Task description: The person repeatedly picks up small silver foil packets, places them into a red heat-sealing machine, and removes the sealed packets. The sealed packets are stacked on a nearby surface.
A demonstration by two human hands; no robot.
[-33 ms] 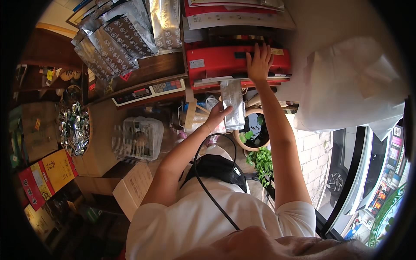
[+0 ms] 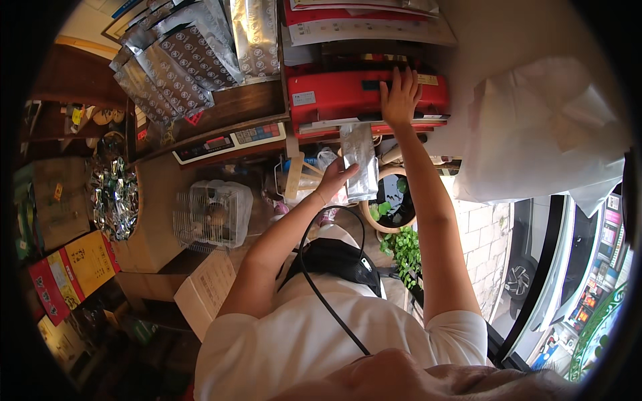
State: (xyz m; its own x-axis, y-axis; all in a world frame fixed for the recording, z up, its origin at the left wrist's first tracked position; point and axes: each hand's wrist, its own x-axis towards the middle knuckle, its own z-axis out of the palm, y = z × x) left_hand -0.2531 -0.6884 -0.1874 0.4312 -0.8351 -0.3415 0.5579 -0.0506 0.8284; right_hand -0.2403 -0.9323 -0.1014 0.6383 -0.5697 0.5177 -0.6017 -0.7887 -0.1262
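And here I am with my left hand [image 2: 336, 176] on the silver foil pouch [image 2: 362, 164], thumb over its near side, the fingers behind it hidden. The pouch hangs just right of that thumb, its top edge right up at the front of the red sealing machine [image 2: 328, 93]; whether it reaches inside, I can't tell. Up beyond, my right hand [image 2: 400, 101] lies on the machine's top, fingers slightly spread, gripping nothing. So I'd call this midway: pouch brought up to the machine, hand laid on top, but the pouch not yet free of it, and no finished seal that I can see. Away to the left of my hands, patterned foil pouches [image 2: 194, 63] lie heaped above the digital scale [image 2: 227, 143].
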